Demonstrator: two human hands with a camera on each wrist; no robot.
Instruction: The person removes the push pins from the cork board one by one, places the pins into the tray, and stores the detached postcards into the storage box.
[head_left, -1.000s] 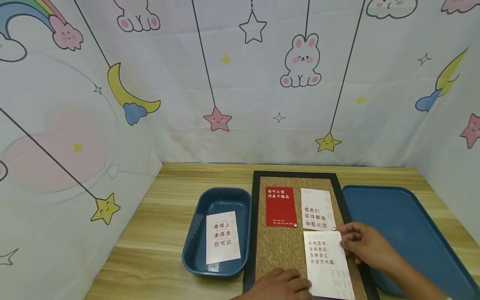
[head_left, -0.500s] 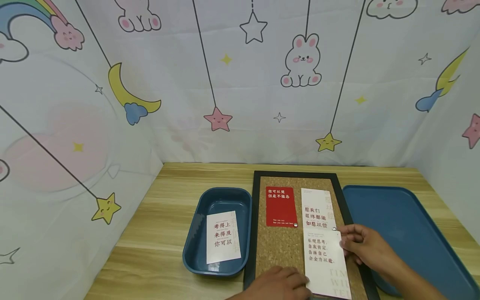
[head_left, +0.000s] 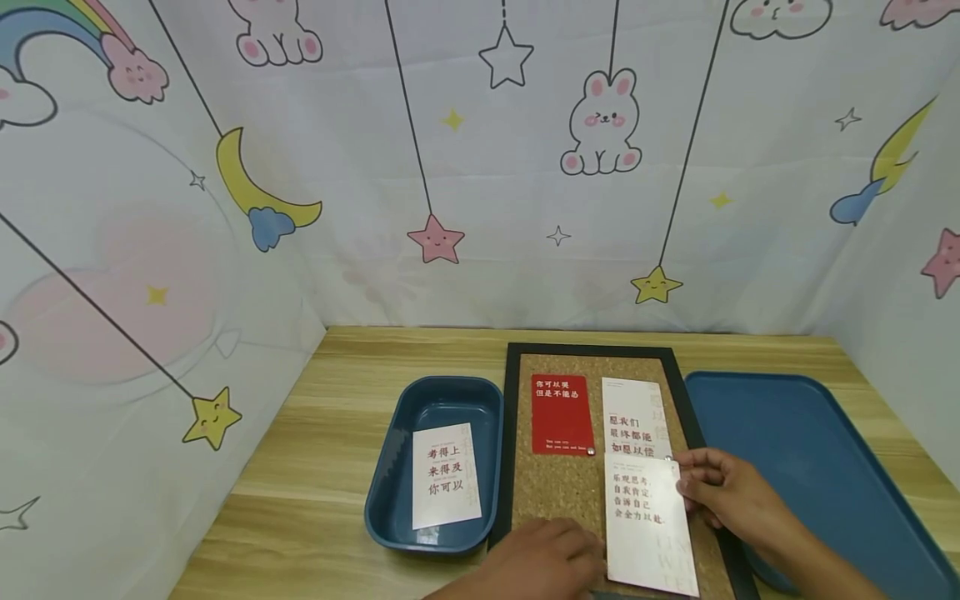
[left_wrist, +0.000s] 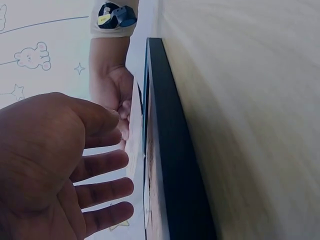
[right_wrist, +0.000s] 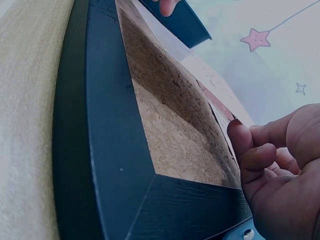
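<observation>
A white card with red lettering [head_left: 648,533] lies over the lower right of the cork board [head_left: 558,492], its top edge overlapping the bottom of another white card [head_left: 630,412]. My right hand [head_left: 723,496] pinches the lower card by its upper right edge, thumb against fingertips. Left of that card is my left hand [head_left: 543,562], close over the board's lower part. Its fingers [left_wrist: 107,192] stretch out loosely in the left wrist view and hold nothing. A red card [head_left: 561,414] sits at the board's upper left, with a silver pin [head_left: 591,452] at its corner.
The board's black frame [head_left: 513,408] rises as a raised edge. Left of it stands a deep blue tray [head_left: 378,500] with a white card [head_left: 446,475] inside. A flat blue tray [head_left: 795,442] lies to the right. White printed cloth [head_left: 510,183] encloses the wooden table.
The pinched card has shifted slightly up the board, now overlapping the upper white card. My left hand has moved left, off the card's edge. The right hand has barely moved.
</observation>
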